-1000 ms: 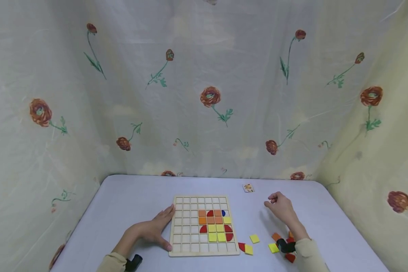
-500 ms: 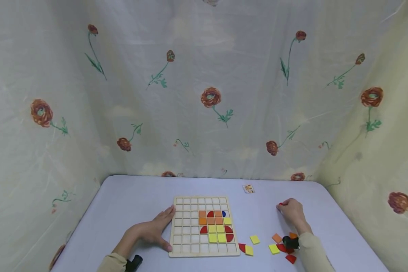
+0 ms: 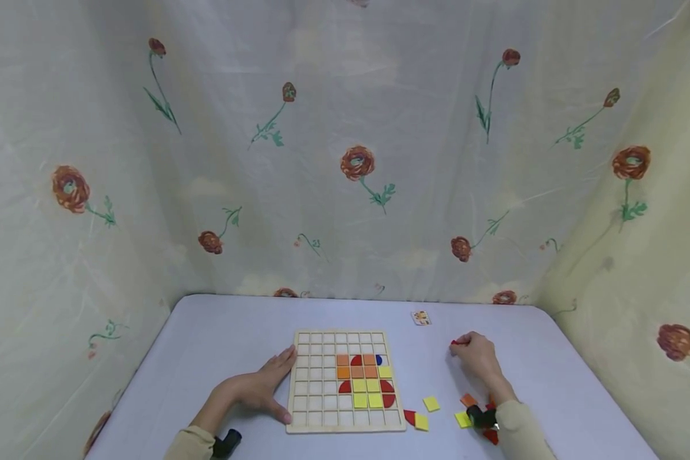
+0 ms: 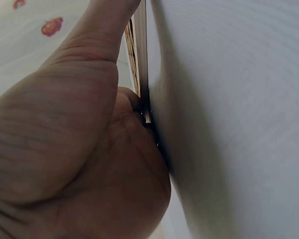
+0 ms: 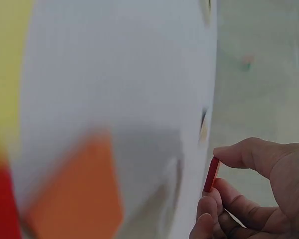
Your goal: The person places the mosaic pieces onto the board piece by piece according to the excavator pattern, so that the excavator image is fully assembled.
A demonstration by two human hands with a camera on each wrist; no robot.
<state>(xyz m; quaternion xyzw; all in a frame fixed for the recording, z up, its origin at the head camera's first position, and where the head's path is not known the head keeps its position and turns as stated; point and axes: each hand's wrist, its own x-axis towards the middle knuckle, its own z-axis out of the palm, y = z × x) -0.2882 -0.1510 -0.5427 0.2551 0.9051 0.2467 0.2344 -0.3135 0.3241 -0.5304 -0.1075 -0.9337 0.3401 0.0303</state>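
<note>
One red piece [image 5: 212, 175] is pinched in the right hand [image 3: 478, 358], to the right of one gridded board [image 3: 315, 373]. The board's left edge is touched by the left hand [image 3: 257, 388], its fingers extended. In the grid are set five yellow tiles [image 3: 359, 385], five orange tiles [image 3: 356, 372], four red shapes [image 3: 388, 400] and one blue shape [image 3: 379, 360]. Three loose yellow tiles [image 3: 431, 404] are seen near right; one card [image 3: 421, 318] is placed far right.

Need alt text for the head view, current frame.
A person's right hand pinches a small red piece over a pale table, while the left hand touches the left edge of a gridded board partly filled with coloured pieces. Loose pieces lie right of the board, with a small card farther back.
</note>
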